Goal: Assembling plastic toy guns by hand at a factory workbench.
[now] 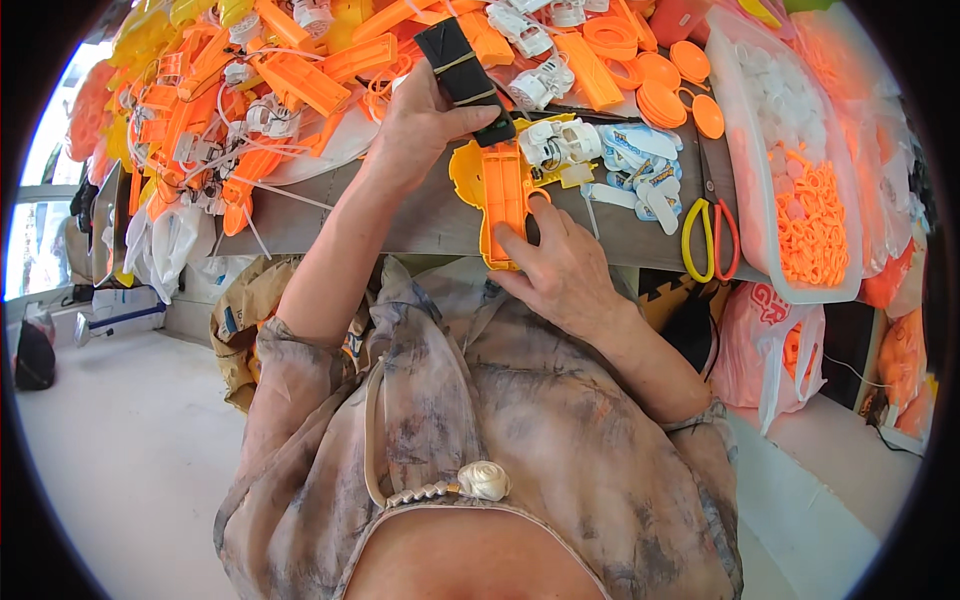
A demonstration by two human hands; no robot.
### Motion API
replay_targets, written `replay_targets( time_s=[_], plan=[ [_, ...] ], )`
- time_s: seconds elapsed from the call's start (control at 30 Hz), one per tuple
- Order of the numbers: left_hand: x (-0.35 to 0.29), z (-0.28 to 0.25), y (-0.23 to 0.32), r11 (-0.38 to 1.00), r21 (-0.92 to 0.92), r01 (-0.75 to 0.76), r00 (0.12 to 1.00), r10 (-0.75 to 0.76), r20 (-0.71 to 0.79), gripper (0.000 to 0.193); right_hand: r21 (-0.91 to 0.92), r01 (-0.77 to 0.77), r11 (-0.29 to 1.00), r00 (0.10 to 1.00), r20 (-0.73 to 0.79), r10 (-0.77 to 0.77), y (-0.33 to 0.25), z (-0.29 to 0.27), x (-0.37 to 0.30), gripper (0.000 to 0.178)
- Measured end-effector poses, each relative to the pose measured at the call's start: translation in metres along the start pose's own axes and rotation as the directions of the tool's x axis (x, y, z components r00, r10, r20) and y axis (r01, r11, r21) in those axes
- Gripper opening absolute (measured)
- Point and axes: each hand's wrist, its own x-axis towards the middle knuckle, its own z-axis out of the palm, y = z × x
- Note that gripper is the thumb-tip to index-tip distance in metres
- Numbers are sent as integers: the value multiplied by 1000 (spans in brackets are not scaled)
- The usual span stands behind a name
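My left hand (pixel 420 130) is closed round a black rectangular block (pixel 463 75) with a rubber band about it. The block's lower end sits over the top of an orange plastic housing (pixel 503 185). That long housing lies in a yellow plastic toy shell (pixel 466 172) at the table's near edge. My right hand (pixel 565 265) grips the lower right side of the housing, with the fingers curled against it. Something dark shows at those fingers, too covered to name. Beside the shell's upper right is a white mechanism (pixel 558 145).
Orange parts with wires (pixel 300 85) are heaped at the left. Printed stickers (pixel 640 165), orange discs (pixel 660 103) and red-and-yellow-handled scissors (pixel 711 235) lie to the right. Beyond stands a clear bin (pixel 815 293) of small parts. A plastic bag (pixel 765 345) hangs below the edge.
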Motion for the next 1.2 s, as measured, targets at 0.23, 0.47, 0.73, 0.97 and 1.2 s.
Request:
replay_targets(
  time_s=[0.23,0.47,0.73,0.97,1.2],
  plan=[
    [-2,4,-3,995,64,-76,997,75,24,37,8,1,1000,1000,5,-1,3,1,0,46],
    [-8,10,-3,980,123,-158,987,153,46,42,34,15,999,1000,-22,-14,4,4,-2,43],
    [-9,3,-15,976,108,-189,982,187,25,50,1,45,999,996,-83,-45,7,6,-4,42],
    [-9,-1,-13,975,160,-157,984,167,-55,45,-107,69,992,977,-192,-89,6,17,-7,30],
    [-7,-14,-13,973,204,-106,981,136,-137,34,-116,29,993,972,-230,-55,-1,15,-8,27]
  ],
)
